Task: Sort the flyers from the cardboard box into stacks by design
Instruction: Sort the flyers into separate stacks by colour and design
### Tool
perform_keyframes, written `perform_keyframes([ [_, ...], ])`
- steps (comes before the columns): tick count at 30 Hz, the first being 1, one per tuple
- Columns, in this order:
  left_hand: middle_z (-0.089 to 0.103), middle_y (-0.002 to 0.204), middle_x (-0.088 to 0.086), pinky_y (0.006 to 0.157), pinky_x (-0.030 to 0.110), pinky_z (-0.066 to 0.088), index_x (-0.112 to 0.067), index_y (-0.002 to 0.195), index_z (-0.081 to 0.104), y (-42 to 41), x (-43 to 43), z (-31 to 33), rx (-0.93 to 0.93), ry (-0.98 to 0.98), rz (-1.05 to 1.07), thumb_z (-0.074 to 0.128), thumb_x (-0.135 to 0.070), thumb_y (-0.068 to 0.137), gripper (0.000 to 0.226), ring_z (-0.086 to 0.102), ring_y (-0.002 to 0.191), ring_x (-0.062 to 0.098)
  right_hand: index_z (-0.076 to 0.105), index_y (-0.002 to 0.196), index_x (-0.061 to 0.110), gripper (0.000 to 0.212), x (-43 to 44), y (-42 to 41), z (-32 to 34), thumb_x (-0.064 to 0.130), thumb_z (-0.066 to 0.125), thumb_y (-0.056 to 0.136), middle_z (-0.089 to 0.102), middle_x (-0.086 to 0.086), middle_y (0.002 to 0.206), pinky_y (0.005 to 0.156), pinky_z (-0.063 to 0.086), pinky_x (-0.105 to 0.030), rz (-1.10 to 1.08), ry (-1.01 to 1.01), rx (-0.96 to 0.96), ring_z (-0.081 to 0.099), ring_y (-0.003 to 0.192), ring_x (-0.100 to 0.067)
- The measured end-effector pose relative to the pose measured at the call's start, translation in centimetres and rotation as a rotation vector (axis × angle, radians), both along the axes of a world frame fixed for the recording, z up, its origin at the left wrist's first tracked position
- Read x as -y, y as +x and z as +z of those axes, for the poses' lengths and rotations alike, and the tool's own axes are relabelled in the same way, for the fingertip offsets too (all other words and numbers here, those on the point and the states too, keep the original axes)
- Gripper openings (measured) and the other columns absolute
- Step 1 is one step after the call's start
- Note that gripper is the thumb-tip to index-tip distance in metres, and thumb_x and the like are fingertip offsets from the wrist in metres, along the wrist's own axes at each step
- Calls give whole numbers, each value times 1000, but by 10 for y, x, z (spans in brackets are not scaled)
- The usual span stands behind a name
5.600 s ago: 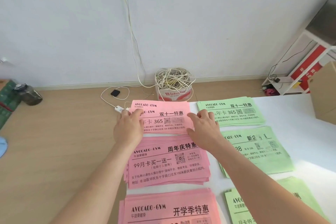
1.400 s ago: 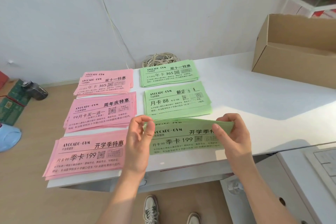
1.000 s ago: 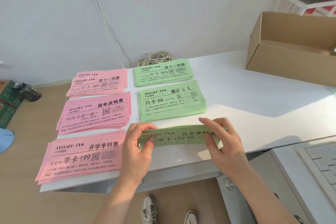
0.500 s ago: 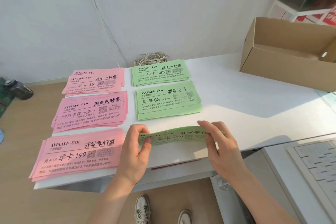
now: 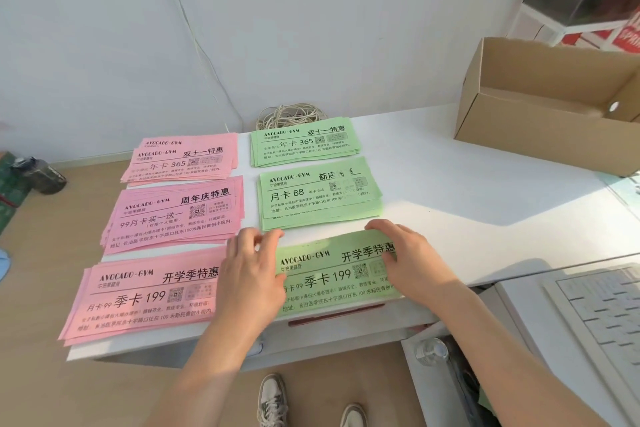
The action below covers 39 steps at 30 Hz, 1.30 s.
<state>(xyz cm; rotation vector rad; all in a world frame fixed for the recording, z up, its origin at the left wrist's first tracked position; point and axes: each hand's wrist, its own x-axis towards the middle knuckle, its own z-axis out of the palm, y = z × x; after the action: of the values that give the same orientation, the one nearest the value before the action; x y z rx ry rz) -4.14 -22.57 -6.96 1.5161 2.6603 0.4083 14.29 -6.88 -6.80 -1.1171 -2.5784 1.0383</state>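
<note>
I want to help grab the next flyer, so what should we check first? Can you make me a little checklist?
1. Green 199 stack lying flat on the table: ok.
2. Hands free to reach: not ok. The left hand and right hand press on that stack's ends.
3. Pink 365 stack squared up: not ok. One flyer peeks out behind the top one.
4. Pink 199 stack fully on the table: not ok. Its left corner seems to hang over the edge.
5. More flyers in the cardboard box: cannot tell. Its wall hides most of the bottom.
</note>
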Motion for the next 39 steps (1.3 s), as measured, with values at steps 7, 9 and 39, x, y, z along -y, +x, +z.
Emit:
perform_keyframes([
  [7, 7, 156, -1, 118, 48, 4, -33, 138, 27, 18, -21, 0, 44, -364, -400, 64, -74, 63, 93, 4, 143, 19, 39, 138, 24, 58, 3, -8, -2, 3, 45, 85, 51, -4, 113, 82, 48, -33, 35, 101, 147, 55, 96, -23],
  [9, 14, 152, -1, 117, 46, 8, -32, 134, 29, 16, -20, -2, -1, -325, -398, 64, -73, 64, 88, 12, 140, 19, 36, 140, 28, 62, 2, -6, 0, 8, 51, 83, 42, -4, 122, 86, 43, -29, 26, 167, 152, 48, 109, -23],
  [39, 10, 150, -3, 117, 45, 1, -36, 128, 29, 18, -17, 8, 71, -280, -365, 66, -73, 60, 86, 7, 139, 17, 16, 143, 50, 94, -7, 23, 13, 74, 63, 65, 3, 15, 153, 115, 21, -44, 281, 170, 269, 2, 141, -12],
])
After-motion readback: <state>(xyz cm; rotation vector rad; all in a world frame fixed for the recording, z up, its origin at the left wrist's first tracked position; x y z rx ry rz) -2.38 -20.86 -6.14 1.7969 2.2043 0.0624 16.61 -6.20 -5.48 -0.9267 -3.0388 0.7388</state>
